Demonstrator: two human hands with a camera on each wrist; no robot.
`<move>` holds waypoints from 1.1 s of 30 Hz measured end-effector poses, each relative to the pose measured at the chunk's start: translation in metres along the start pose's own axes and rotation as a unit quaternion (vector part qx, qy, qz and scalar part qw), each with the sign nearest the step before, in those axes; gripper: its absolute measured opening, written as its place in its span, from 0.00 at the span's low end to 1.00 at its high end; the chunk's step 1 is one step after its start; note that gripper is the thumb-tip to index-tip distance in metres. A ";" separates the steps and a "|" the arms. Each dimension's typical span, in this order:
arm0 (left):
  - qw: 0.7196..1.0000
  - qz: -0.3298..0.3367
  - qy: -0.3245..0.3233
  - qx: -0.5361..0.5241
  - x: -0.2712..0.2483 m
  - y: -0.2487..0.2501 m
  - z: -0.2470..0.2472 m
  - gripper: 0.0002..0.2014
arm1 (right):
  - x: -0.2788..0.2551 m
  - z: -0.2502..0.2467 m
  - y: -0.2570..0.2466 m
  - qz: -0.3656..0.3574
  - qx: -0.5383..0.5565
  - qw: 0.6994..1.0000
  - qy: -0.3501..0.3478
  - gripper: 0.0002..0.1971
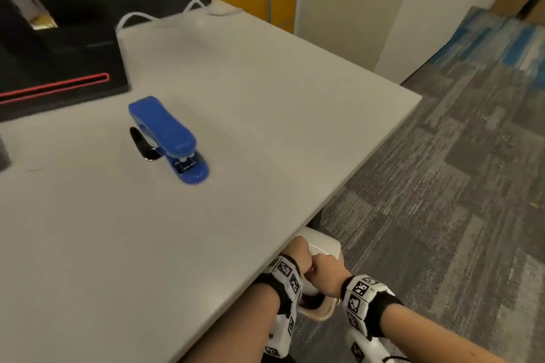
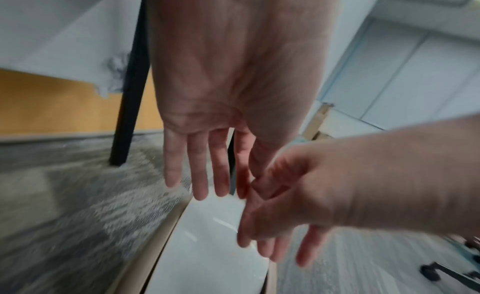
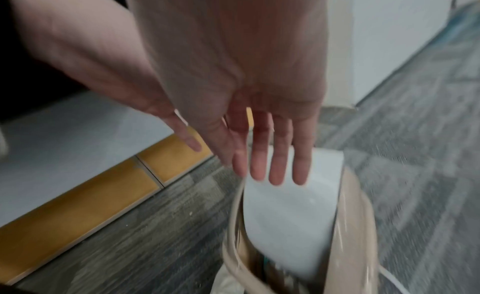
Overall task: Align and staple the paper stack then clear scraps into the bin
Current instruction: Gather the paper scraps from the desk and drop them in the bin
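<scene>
Both hands hang beside the desk's near right edge, over a beige bin (image 1: 320,314) on the floor. A white curved sheet of paper (image 3: 285,216) stands inside the bin (image 3: 355,226), just under my right hand (image 3: 267,154), whose fingers are straight and hold nothing. My left hand (image 2: 202,164) is also spread flat above the paper (image 2: 207,247), close beside the right hand (image 2: 285,206). In the head view the left hand (image 1: 299,253) and right hand (image 1: 326,271) nearly touch above the paper (image 1: 321,243). A blue stapler (image 1: 169,138) stands on the desk.
The grey desk (image 1: 265,127) carries a black monitor base with a red stripe (image 1: 59,68) and a white cable (image 1: 135,16) at the back left. Grey patterned carpet (image 1: 442,186) lies to the right. A black desk leg (image 2: 130,92) stands left of the bin.
</scene>
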State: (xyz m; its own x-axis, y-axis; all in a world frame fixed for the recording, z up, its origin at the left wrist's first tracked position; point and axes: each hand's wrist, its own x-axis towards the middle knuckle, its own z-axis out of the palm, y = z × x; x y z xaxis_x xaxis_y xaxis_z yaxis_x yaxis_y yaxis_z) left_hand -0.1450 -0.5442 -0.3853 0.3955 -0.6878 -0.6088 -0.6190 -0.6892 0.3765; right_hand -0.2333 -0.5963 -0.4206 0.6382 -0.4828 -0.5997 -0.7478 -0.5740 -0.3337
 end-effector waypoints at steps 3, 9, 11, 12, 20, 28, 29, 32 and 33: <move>0.999 0.034 -0.010 -0.029 -0.047 0.018 -0.019 0.15 | -0.050 -0.053 -0.010 -0.016 -0.083 0.996 -0.038 0.16; 0.989 0.141 0.003 -0.041 -0.194 0.039 -0.048 0.15 | -0.170 -0.151 -0.055 -0.086 -0.174 0.973 -0.125 0.05; 0.981 0.174 0.054 -0.067 -0.248 0.032 -0.066 0.15 | -0.215 -0.178 -0.088 -0.110 -0.163 0.972 -0.127 0.08; 0.976 0.180 0.090 -0.077 -0.273 0.024 -0.077 0.15 | -0.235 -0.189 -0.109 -0.135 -0.154 0.973 -0.106 0.08; 0.937 0.056 0.344 -0.031 -0.407 -0.103 -0.157 0.10 | -0.240 -0.173 -0.302 -0.353 -0.134 0.923 0.070 0.19; 0.919 -0.172 0.352 0.039 -0.473 -0.224 -0.171 0.17 | -0.181 -0.130 -0.386 -0.259 -0.342 0.902 0.048 0.27; 0.917 -0.200 0.344 0.032 -0.479 -0.236 -0.166 0.19 | -0.179 -0.125 -0.387 -0.251 -0.354 0.900 0.048 0.28; 0.905 -0.290 0.313 0.009 -0.492 -0.271 -0.147 0.23 | -0.186 -0.105 -0.389 -0.269 -0.358 0.894 0.025 0.29; 0.902 -0.318 0.292 -0.003 -0.495 -0.281 -0.141 0.25 | -0.193 -0.096 -0.391 -0.290 -0.351 0.890 0.013 0.29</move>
State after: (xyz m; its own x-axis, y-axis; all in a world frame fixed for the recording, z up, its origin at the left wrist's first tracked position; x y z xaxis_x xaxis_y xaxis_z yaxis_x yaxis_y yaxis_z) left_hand -0.0710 -0.0419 -0.0908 0.9606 -0.1544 -0.2311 -0.1382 -0.9868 0.0850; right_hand -0.0467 -0.3419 -0.1046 0.8902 0.0196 -0.4551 0.0014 -0.9992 -0.0402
